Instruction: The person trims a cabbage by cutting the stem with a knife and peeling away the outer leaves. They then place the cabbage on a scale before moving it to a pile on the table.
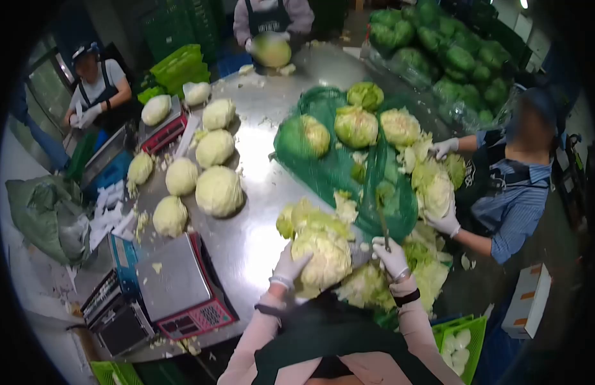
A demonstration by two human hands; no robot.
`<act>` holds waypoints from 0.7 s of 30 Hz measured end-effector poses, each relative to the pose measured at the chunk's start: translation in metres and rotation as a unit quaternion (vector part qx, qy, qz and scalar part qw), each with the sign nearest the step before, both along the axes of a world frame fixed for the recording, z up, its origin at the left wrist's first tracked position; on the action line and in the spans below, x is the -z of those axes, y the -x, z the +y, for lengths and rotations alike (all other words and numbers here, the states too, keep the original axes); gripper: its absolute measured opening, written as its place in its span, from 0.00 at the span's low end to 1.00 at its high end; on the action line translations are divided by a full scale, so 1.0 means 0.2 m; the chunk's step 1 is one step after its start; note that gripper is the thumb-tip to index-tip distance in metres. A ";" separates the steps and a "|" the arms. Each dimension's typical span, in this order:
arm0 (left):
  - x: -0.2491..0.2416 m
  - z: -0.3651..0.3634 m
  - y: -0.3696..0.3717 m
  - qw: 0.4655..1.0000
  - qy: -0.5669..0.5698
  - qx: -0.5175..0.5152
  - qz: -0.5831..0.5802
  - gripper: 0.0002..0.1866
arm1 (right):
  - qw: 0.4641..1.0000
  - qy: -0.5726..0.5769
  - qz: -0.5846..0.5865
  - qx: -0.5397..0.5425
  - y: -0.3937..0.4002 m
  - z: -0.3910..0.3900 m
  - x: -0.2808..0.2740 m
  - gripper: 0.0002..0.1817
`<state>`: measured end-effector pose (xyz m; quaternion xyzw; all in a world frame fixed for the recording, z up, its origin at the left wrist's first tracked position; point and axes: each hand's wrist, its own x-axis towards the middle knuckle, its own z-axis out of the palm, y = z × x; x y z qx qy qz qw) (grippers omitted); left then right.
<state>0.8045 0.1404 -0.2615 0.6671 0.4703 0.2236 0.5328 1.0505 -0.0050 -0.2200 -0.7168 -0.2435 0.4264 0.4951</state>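
My left hand, in a white glove, holds the left side of a pale cabbage at the front of the metal table. Loose outer leaves stick out at its top. To the right, my gloved right hand is closed on a knife, its dark, thin shape pointing up and away from me. Cut leaves lie below and between my hands. Beyond the knife, a green mesh bag is spread out with several cabbages on it.
Trimmed cabbages stand on the left, near a red-edged scale. A co-worker at the right handles another cabbage. Two more people stand at the far side. Bagged green cabbages are heaped at the back right.
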 end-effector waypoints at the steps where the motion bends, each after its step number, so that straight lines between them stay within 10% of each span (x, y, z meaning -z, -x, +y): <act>1: 0.09 0.00 0.01 1.000 -0.011 -0.011 0.002 0.37 | 1.000 0.012 0.013 0.004 -0.02 -0.01 0.02 0.27; 5: 0.17 -0.03 0.00 0.999 -0.019 -0.029 0.032 0.42 | 0.956 -0.051 -0.257 -0.133 0.19 0.14 -0.03 0.43; 7: 0.16 0.00 0.02 0.998 -0.029 -0.018 0.052 0.43 | 0.887 -0.057 -0.440 -0.130 0.25 0.23 0.11 0.31; 16: 0.27 -0.06 0.10 0.977 0.107 -0.016 -0.186 0.40 | 0.895 0.109 -0.405 -0.152 -0.09 0.60 0.52 0.15; 19: 0.32 -0.12 0.08 0.983 0.081 -0.074 -0.144 0.40 | 0.883 -0.141 -0.444 -0.054 -0.11 0.56 0.47 0.23; 21: 0.33 -0.16 0.07 0.986 0.062 -0.109 -0.107 0.39 | 0.979 -0.015 -0.203 -0.004 -0.04 0.41 0.21 0.23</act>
